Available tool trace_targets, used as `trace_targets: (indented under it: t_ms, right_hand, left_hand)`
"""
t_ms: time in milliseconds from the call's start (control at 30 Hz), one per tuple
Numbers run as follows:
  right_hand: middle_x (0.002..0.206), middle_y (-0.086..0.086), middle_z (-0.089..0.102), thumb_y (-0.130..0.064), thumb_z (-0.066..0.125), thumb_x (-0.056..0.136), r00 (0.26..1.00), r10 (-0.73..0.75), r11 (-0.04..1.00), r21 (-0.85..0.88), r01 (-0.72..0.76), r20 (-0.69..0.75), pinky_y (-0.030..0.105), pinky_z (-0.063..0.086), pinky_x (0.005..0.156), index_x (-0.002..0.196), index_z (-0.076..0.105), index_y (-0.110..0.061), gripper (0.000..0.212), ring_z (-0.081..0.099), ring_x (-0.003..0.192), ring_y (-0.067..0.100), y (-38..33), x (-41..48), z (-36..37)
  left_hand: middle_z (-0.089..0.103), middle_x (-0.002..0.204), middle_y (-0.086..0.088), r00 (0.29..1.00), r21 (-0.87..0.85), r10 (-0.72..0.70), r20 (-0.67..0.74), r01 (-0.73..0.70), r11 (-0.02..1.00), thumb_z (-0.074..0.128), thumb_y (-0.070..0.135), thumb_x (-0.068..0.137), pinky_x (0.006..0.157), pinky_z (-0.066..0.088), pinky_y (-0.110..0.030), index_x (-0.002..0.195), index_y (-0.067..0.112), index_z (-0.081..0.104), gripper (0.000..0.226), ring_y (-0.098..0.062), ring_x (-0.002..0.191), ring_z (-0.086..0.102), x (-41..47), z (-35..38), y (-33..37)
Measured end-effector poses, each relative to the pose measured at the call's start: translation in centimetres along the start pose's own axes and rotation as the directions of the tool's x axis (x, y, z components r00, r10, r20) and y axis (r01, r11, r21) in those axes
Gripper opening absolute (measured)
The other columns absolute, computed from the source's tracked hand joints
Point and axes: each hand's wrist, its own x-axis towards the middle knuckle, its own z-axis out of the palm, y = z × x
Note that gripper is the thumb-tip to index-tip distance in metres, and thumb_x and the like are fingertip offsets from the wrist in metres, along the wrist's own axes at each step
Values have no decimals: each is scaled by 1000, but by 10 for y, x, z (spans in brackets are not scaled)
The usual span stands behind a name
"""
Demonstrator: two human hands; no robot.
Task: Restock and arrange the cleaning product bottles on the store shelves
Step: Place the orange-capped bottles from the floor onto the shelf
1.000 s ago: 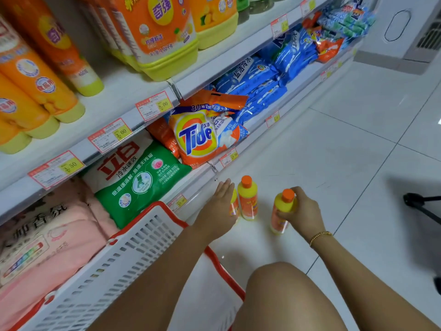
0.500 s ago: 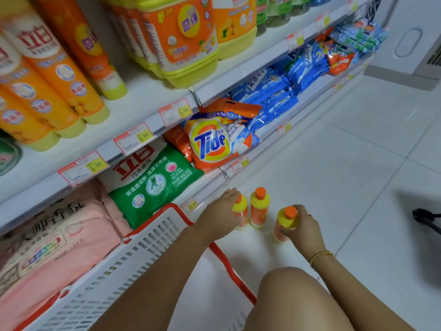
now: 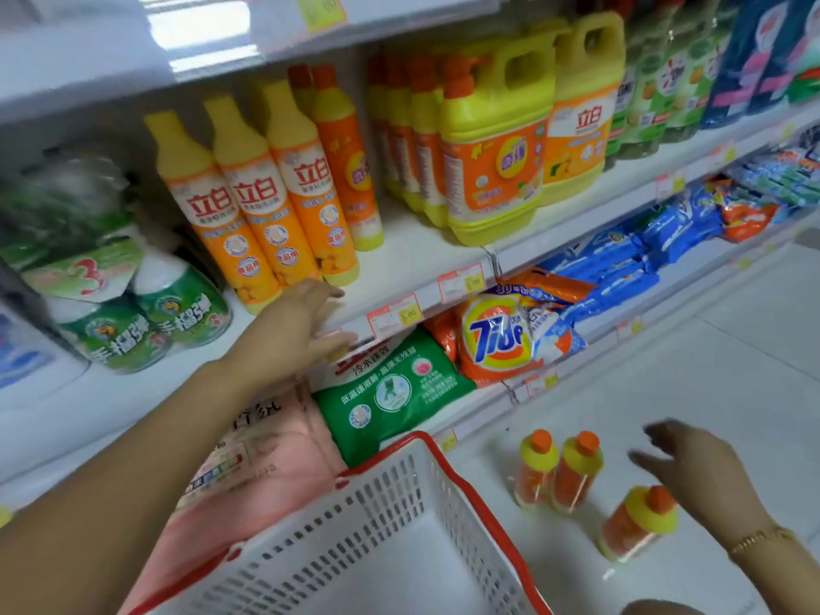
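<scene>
1. Left hand (image 3: pixel 297 330): I see it stretched out at the front edge of the middle shelf (image 3: pixel 421 255), fingers straight and spread wide, holding nothing. The fingertips lie just beside the base of the tall orange bottles (image 3: pixel 262 206). The hand is blurred, so I cannot tell whether it touches the shelf or the price tags (image 3: pixel 395 315) along its edge.

2. Right hand (image 3: pixel 701 477): low over the floor (image 3: pixel 710 348), fingers spread and loose, empty. It is near the small bottles but apart from them. It is blurred too. A gold bracelet (image 3: pixel 758 539) sits on the wrist.

3. Small bottles, orange with yellow shoulders and orange caps: all three are on the floor in front of the bottom shelf. Two (image 3: pixel 537 470) stand upright side by side, touching or nearly so. The third bottle (image 3: pixel 639 523) stands apart, nearer the right hand, and leans in this wide view.

4. Basket (image 3: pixel 390 494): white with a red rim, on the floor left of the small bottles, against the bottom shelf.

5. Shelf stock: big yellow jugs (image 3: pixel 492 162) right of the tall orange bottles, green bottles (image 3: pixel 177 304) to their left. Below lie pink bags (image 3: pixel 266 459), a green bag (image 3: pixel 395 388), a Tide bag (image 3: pixel 497 339) and blue packs (image 3: pixel 621 259).
</scene>
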Motion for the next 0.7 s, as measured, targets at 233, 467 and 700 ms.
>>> trace_targets:
  t_ms: [233,467,700]
  right_hand:
    - [87,-10,67,-21,74,82,896,-409,747,500,438,-175,6,45,71,97,66,-20,17,61,81,-5,-201,38,-25]
    - [131,10,56,-21,78,77,920,-392,761,564,320,6,38,43,100,136,43,-5,70,54,118,24,-335,143,32]
    - [127,11,61,-34,81,73,909,-415,775,542,325,47,35,46,95,128,53,-13,66,58,114,29,-379,178,67]
  left_hand:
    - [52,136,-2,1000,81,-2,7,2,997,31,72,78,98,41,-31,135,16,51,83,-21,121,50,-2,21,-32]
    - [64,113,-3,990,122,30,-139,-13,993,37,61,84,78,53,-35,118,13,63,65,-23,105,61,4,41,-41]
    - [64,98,2,968,123,60,-245,-30,992,43,57,84,63,52,-30,105,18,64,50,-16,87,62,3,48,-42]
